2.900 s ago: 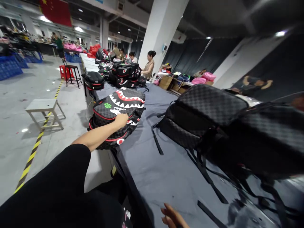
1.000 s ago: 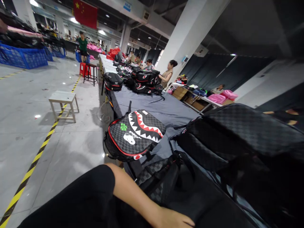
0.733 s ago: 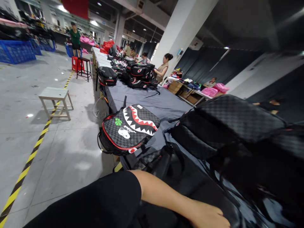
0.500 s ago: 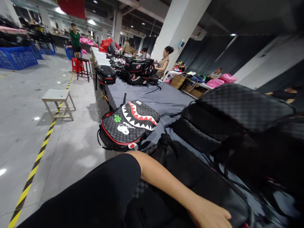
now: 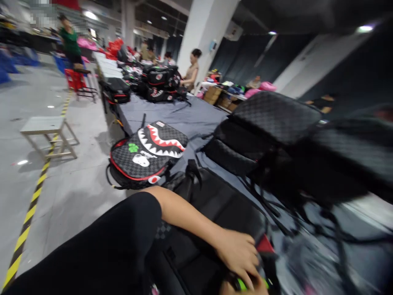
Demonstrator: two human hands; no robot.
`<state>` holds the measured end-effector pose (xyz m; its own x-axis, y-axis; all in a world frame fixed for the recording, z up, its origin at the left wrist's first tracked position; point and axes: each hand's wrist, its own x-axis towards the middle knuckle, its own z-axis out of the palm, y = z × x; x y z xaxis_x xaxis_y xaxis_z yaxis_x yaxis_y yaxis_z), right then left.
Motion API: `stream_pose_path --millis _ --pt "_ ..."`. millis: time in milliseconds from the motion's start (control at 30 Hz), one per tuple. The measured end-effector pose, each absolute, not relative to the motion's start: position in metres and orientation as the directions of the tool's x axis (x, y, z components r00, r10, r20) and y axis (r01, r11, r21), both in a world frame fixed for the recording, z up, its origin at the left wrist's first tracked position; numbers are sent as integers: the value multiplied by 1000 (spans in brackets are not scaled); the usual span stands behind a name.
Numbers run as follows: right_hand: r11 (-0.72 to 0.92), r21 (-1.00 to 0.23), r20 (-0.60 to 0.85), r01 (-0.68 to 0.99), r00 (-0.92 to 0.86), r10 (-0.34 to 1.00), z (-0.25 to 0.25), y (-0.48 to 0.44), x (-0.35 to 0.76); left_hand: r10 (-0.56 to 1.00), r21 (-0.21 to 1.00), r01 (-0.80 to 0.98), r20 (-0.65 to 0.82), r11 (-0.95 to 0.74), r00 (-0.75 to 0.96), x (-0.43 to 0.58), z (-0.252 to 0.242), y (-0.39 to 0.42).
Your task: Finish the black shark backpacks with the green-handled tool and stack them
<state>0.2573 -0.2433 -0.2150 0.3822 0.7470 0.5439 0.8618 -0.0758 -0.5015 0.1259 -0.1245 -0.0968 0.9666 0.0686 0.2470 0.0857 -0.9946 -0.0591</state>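
Observation:
A black backpack (image 5: 211,192) lies on the table in front of me, with a dark checkered patch near my sleeve. My left hand (image 5: 238,252) reaches across it, fingers curled down over its near right edge. Beside those fingers a bit of red (image 5: 265,244) shows. My right hand (image 5: 258,288) is only partly in view at the bottom, closed and meeting the left fingertips. A small black and bright green object (image 5: 242,284) sits between the hands; blur and the fingers hide what it is.
A checkered backpack with a shark-mouth print (image 5: 153,149) lies beyond my forearm. More dark backpacks (image 5: 264,127) crowd the right, near clear plastic (image 5: 316,262). Stacked backpacks (image 5: 159,82) and co-workers (image 5: 192,69) are farther along the grey-covered table (image 5: 196,112). A stool (image 5: 44,125) stands left.
My left hand has moved from lying across the backpack to its edge, fingers now curled. My right hand and the green object have come into view. The camera has turned right.

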Motion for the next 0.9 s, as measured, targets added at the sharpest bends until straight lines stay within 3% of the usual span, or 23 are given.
stream_pose_path --millis 33,133,333,900 --pt "-126 -492 521 861 407 750 -204 -251 246 115 -71 141 289 -987 950 121 -100 -134" --pt "-79 -561 494 824 410 767 -180 -261 217 57 -19 70 386 -997 921 110 -111 -136" --pt "-236 -535 468 811 518 716 -191 -254 214 -14 26 -30 482 -999 876 118 -138 -99" --pt "-201 -588 466 783 531 708 -198 -252 212 -67 -86 -52 177 -995 982 110 -110 -68"
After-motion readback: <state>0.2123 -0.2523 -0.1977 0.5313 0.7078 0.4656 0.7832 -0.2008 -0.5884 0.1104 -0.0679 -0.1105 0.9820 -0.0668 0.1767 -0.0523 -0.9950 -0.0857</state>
